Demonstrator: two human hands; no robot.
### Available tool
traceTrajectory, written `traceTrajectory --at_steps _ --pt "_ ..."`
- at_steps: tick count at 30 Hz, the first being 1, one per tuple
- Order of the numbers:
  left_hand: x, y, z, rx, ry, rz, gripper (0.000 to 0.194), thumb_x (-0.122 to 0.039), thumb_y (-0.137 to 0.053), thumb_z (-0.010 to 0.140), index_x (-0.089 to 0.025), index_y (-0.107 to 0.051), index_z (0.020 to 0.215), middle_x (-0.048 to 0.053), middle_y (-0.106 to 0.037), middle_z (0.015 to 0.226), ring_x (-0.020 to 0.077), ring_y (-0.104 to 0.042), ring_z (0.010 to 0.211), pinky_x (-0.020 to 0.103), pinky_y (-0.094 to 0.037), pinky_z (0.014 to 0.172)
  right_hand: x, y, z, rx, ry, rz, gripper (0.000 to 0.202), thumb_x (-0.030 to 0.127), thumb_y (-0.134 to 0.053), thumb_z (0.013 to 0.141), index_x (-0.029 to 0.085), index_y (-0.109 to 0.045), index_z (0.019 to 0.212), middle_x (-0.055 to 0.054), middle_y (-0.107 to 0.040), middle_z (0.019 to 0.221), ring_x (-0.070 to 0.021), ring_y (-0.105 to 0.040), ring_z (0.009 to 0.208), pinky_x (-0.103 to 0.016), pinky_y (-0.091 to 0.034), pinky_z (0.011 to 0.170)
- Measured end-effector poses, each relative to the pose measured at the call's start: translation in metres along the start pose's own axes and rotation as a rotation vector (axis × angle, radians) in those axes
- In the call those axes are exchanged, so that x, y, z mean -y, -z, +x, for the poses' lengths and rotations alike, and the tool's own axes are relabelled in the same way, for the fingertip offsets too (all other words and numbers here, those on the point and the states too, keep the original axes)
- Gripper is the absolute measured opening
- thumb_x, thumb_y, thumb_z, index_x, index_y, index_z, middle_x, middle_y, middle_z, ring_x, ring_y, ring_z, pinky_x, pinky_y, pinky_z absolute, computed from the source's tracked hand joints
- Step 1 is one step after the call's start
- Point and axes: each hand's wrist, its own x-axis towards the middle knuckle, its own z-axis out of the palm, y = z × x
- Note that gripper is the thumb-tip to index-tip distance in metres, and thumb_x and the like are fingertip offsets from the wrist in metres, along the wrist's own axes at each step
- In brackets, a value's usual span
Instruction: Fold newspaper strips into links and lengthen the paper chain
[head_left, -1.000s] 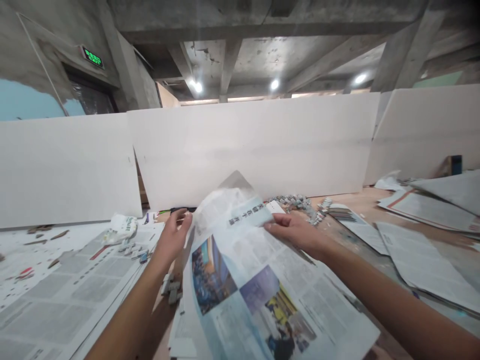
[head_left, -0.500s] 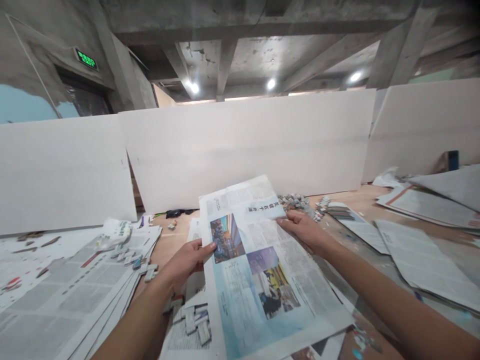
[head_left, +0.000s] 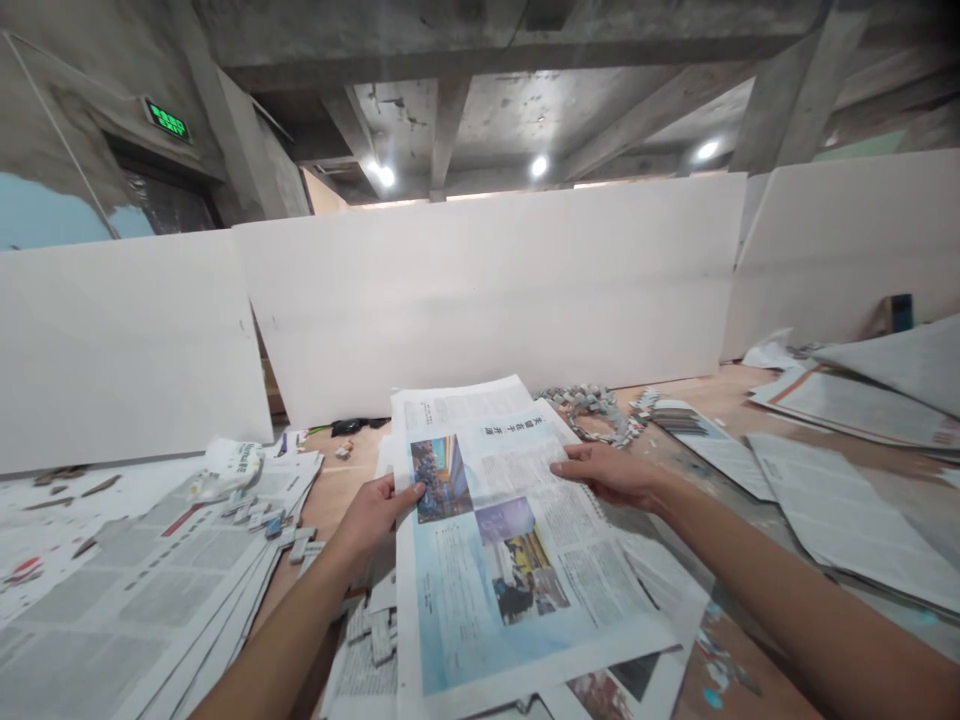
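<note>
Between my two hands is a newspaper sheet (head_left: 517, 470) with blue shading, printed text and two colour photos. My left hand (head_left: 381, 512) grips its left edge, thumb on top beside the upper photo. On the right edge, my right hand (head_left: 600, 472) pinches the paper with the thumb above and the fingers underneath. The sheet lies low over other papers on the table, its near end closest to me. Small folded paper pieces (head_left: 381, 635) show beside its lower left edge, partly covered by it.
A ring of linked folded paper pieces (head_left: 592, 405) lies behind the sheet. Newspaper stacks lie at left (head_left: 142, 590) and right (head_left: 855, 510). A crumpled plastic bag (head_left: 232, 465) rests on the left stack. White boards (head_left: 487, 290) stand along the table's back.
The newspaper sheet has come down lower and flatter, shifting slightly left, with both hands still on it. More of the paper ring shows behind it.
</note>
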Motion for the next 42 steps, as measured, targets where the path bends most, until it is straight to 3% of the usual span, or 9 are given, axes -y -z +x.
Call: traceTrajectory --at_steps 11,17,23,27,30,33,35,39,42 --pt "-0.001 -0.002 0.001 0.105 -0.071 -0.024 0.047 -0.047 -0.078 0.071 -0.017 -0.073 0.106 0.009 -0.076 0.098 0.0274 -0.069 0.088 0.034 -0.053 0.076 -0.003 0.014 0.003 -0.002 0.029 0.138 0.029 0.030 -0.073 0.077 0.018 -0.068 0.103 -0.009 -0.075 0.097 -0.0220 -0.072 0.083 -0.034 -0.058 0.075" --pt "-0.004 -0.002 -0.002 0.150 -0.049 -0.016 0.025 -0.034 -0.075 0.070 -0.015 -0.079 0.086 0.009 -0.077 0.086 0.0295 -0.069 0.090 0.038 -0.051 0.084 -0.005 0.016 0.003 -0.053 0.013 0.159 0.017 0.025 -0.069 0.073 0.019 -0.068 0.089 -0.004 -0.074 0.082 -0.0185 -0.069 0.071 -0.029 -0.055 0.068" --pt "-0.005 -0.002 -0.003 0.150 -0.022 0.042 0.016 -0.021 -0.064 0.067 -0.019 -0.079 0.073 0.007 -0.075 0.086 0.0255 -0.067 0.084 0.032 -0.051 0.074 -0.002 0.018 0.000 -0.070 -0.031 0.148 0.013 0.024 -0.067 0.068 0.021 -0.061 0.080 0.004 -0.063 0.059 -0.0126 -0.057 0.046 -0.021 -0.041 0.043" --pt "-0.006 -0.002 -0.006 0.162 -0.017 0.050 0.018 -0.024 -0.063 0.071 -0.019 -0.078 0.080 0.008 -0.073 0.097 0.0233 -0.066 0.083 0.031 -0.050 0.073 0.001 0.017 0.001 -0.070 -0.028 0.154 0.017 0.026 -0.069 0.068 0.020 -0.060 0.081 0.004 -0.064 0.061 -0.0109 -0.056 0.047 -0.020 -0.038 0.043" --pt "-0.015 -0.003 -0.011 0.252 -0.025 -0.027 0.021 -0.028 -0.058 0.075 -0.020 -0.075 0.085 0.009 -0.070 0.109 0.0259 -0.065 0.095 0.034 -0.051 0.082 0.002 0.017 0.000 -0.056 -0.025 0.158 0.019 0.027 -0.071 0.068 0.020 -0.060 0.082 0.003 -0.065 0.064 -0.0113 -0.057 0.050 -0.019 -0.038 0.044" --pt "-0.025 -0.005 -0.014 0.340 -0.017 -0.137 0.032 -0.042 -0.048 0.085 -0.020 -0.071 0.084 0.010 -0.066 0.124 0.0298 -0.062 0.108 0.037 -0.051 0.084 0.003 0.018 -0.002 -0.035 -0.009 0.159 0.021 0.030 -0.073 0.067 0.019 -0.061 0.080 0.003 -0.064 0.063 -0.0099 -0.055 0.049 -0.019 -0.036 0.043" --pt "-0.031 -0.007 -0.016 0.306 -0.003 -0.146 0.041 -0.054 -0.044 0.088 -0.020 -0.067 0.083 0.011 -0.061 0.132 0.0319 -0.059 0.114 0.038 -0.051 0.082 0.004 0.018 -0.002 -0.017 0.006 0.156 0.023 0.032 -0.076 0.067 0.019 -0.061 0.079 0.004 -0.062 0.061 -0.0092 -0.053 0.048 -0.018 -0.034 0.043" --pt "-0.037 -0.009 -0.019 0.236 0.069 0.079 0.042 -0.060 -0.057 0.083 -0.022 -0.063 0.100 0.011 -0.065 0.127 0.0312 -0.060 0.113 0.038 -0.048 0.085 0.005 0.015 -0.003 0.038 0.046 0.146 0.027 0.036 -0.079 0.066 0.018 -0.063 0.078 0.004 -0.061 0.063 -0.0094 -0.054 0.050 -0.019 -0.035 0.044" --pt "-0.039 -0.009 -0.023 0.315 0.099 0.270 0.045 -0.056 -0.065 0.080 -0.023 -0.064 0.112 0.008 -0.068 0.119 0.0286 -0.060 0.111 0.034 -0.045 0.087 0.007 0.011 -0.005 0.079 0.076 0.133 0.027 0.037 -0.080 0.067 0.017 -0.065 0.076 0.003 -0.062 0.066 -0.0088 -0.053 0.051 -0.019 -0.036 0.045"
